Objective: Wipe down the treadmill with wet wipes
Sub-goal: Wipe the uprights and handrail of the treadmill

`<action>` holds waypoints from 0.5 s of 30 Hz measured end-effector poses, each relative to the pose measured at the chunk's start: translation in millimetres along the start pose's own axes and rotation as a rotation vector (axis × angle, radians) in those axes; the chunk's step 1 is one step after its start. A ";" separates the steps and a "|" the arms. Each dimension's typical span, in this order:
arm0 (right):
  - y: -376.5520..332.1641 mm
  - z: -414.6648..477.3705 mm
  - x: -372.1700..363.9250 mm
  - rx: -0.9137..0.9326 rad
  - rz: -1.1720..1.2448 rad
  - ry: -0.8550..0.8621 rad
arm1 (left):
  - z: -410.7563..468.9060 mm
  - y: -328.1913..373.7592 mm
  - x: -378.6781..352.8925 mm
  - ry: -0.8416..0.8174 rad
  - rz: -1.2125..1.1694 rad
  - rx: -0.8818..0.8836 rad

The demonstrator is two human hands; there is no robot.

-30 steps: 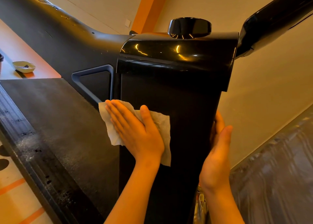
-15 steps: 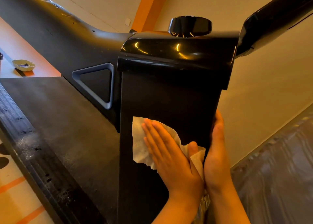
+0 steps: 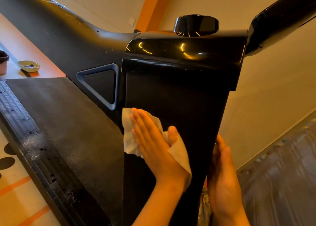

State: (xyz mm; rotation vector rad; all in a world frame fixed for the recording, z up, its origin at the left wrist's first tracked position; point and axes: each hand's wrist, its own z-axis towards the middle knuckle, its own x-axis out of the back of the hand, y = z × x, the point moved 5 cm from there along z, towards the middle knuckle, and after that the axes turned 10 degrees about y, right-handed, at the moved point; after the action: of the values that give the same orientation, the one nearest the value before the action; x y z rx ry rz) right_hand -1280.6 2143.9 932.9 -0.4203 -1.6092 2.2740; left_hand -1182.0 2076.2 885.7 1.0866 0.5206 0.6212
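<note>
glossy black treadmill column (image 3: 179, 97) with a matte belt (image 3: 59, 123). left hand (image 3: 153, 145), fingers flat, presses a crumpled white wet wipe (image 3: 128, 140) on the column's left edge; right hand (image 3: 224, 179) rests flat on the right edge.

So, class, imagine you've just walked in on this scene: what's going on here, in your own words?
A person is cleaning a treadmill by hand. The left hand presses a white wet wipe flat against the front of the black upright column, near its left edge, fingers straight. The right hand lies flat against the column's right side, holding nothing. The dark deck to the left shows pale dusty specks along its side rail.
</note>
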 end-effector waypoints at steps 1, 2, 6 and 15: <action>3.4 -1.8 -0.2 0.004 -0.021 -0.001 | 10.4 -9.4 0.9 0.001 -0.022 0.050; 9.9 0.7 -1.3 -0.012 -0.017 -0.012 | 21.2 -16.8 2.7 -0.006 -0.050 0.100; 21.0 1.6 0.8 0.007 -0.051 0.022 | 42.0 -43.8 7.4 0.043 -0.098 0.212; 26.5 6.0 2.3 0.130 -0.248 0.095 | 28.5 -32.0 8.4 0.004 -0.067 0.249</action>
State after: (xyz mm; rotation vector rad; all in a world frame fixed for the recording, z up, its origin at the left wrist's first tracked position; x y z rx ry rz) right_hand -1287.6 2131.5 909.7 -0.2748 -1.3755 2.1232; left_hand -1150.4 2053.1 866.3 1.2965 0.6477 0.5084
